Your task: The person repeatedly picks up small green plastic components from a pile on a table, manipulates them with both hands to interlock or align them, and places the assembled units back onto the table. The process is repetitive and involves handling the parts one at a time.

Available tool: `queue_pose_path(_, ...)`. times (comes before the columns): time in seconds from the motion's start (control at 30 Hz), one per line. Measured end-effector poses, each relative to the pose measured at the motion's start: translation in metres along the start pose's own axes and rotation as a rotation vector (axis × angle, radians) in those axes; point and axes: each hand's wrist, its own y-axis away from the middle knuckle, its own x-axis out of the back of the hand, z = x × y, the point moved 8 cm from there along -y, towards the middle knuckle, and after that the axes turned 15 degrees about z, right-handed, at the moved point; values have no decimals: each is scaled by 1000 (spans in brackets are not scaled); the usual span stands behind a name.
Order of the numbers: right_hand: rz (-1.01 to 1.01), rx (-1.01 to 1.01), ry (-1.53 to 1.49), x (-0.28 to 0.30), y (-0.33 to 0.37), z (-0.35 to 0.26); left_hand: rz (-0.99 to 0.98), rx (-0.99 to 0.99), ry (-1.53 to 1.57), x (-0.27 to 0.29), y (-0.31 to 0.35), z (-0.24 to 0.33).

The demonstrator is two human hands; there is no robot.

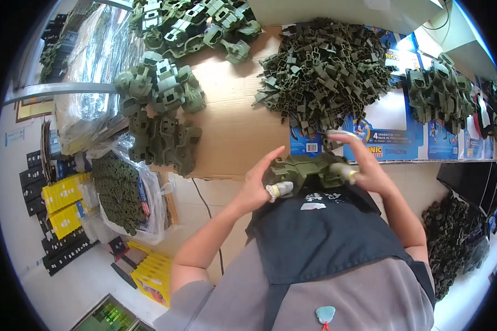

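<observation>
In front of my apron, at the table's front edge, an olive-green moulded plastic part (303, 170) is held between my two hands. My left hand (255, 187) grips its left end, the wrapped thumb pressed on the near side and a finger stretched along the far side. On the right end, the wrapped thumb of my right hand (367, 168) rests against it, while a wrapped finger reaches over toward the pile's near edge. A heap of small dark-green plastic clips (326, 71) lies just beyond. The hidden fingers of both hands cannot be made out.
Larger green moulded parts are stacked on the left of the cardboard-covered table (232, 110) and at the right (439, 91). Printed blue card (395, 138) lies under the heap. Left of me stands a clear bag of green parts (119, 190); dark parts (453, 243) lie at lower right.
</observation>
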Motion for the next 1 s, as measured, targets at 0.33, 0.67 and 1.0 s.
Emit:
queue_pose_path(0.33, -367, 207, 36, -73, 2, -32, 48, -151, -183, -14, 10, 26)
queue_pose_path(0.67, -502, 200, -94, -73, -10, -13, 182, -319, -242, -20, 23, 29)
queue_pose_path(1.0, -471, 234, -68, -69, -8, -29, 105, -256, -213, -11, 9, 5)
